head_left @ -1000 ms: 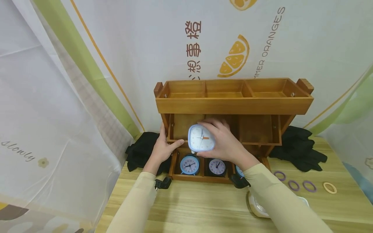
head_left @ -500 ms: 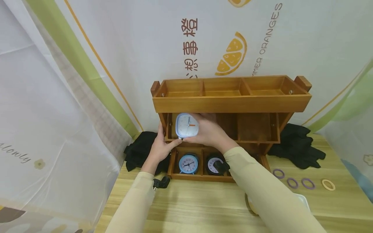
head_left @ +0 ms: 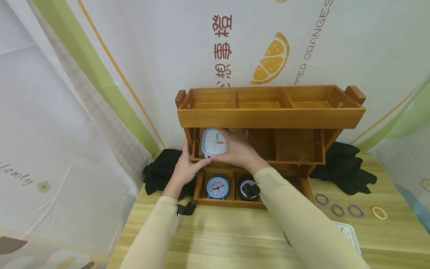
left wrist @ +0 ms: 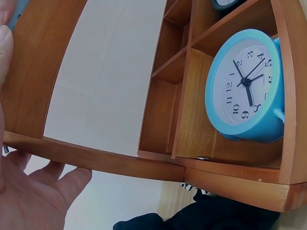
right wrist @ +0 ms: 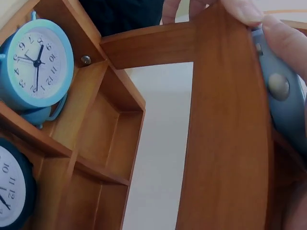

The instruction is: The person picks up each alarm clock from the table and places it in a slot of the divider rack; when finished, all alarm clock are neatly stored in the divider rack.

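A tiered wooden organizer (head_left: 268, 118) stands on the table. My right hand (head_left: 239, 148) grips a square white-faced alarm clock (head_left: 214, 142) with a light blue rim, in the left compartment of the middle tier. Its blue back (right wrist: 285, 105) shows in the right wrist view; whether its feet touch the tier floor is hidden. My left hand (head_left: 184, 169) holds the left corner of that tier, thumb at the front edge and fingers behind the side. In the bottom tier sit a round blue alarm clock (head_left: 218, 187) and a round black alarm clock (head_left: 244, 183).
The top tier (head_left: 268, 118) overhangs the middle one closely. Black cloths lie left (head_left: 161, 172) and right (head_left: 349, 172) of the organizer. Several rings, including a yellow ring (head_left: 379, 213), lie at right. A white keyed object (head_left: 349, 233) is partly behind my right sleeve.
My right hand has carried the square alarm clock left and back, from in front of the organizer into the middle tier's left compartment. My left hand stays on the tier's corner.
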`<move>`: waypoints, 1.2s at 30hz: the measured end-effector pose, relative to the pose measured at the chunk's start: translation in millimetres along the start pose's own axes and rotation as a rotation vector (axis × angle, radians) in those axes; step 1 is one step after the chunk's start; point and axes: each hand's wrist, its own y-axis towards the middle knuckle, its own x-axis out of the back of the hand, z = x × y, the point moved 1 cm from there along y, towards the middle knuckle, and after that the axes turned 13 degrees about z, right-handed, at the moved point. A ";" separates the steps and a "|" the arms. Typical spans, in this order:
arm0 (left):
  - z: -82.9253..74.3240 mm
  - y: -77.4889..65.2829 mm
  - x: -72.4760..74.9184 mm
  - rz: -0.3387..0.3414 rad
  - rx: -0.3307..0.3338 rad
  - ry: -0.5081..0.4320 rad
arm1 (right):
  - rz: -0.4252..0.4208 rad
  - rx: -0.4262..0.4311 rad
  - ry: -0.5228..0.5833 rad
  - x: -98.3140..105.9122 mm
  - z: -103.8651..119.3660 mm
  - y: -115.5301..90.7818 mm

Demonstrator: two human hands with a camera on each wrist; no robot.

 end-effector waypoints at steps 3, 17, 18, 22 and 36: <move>-0.8 0.0 0.1 0.004 -0.011 0.000 | 0.006 0.001 -0.014 -1.0 -2.3 -0.8; 0.3 -2.4 1.3 0.006 0.000 0.021 | 0.000 0.015 -0.115 -8.6 -1.8 -5.6; 0.2 -2.4 1.1 0.008 0.000 0.020 | -0.001 0.014 -0.115 -8.8 -2.1 -6.0; -1.4 -2.4 -0.6 0.013 0.013 0.024 | -0.017 0.017 -0.101 -10.0 -4.1 -7.4; -0.4 -2.1 0.1 0.014 0.026 0.012 | -0.085 0.029 -0.070 -13.7 -4.1 -12.4</move>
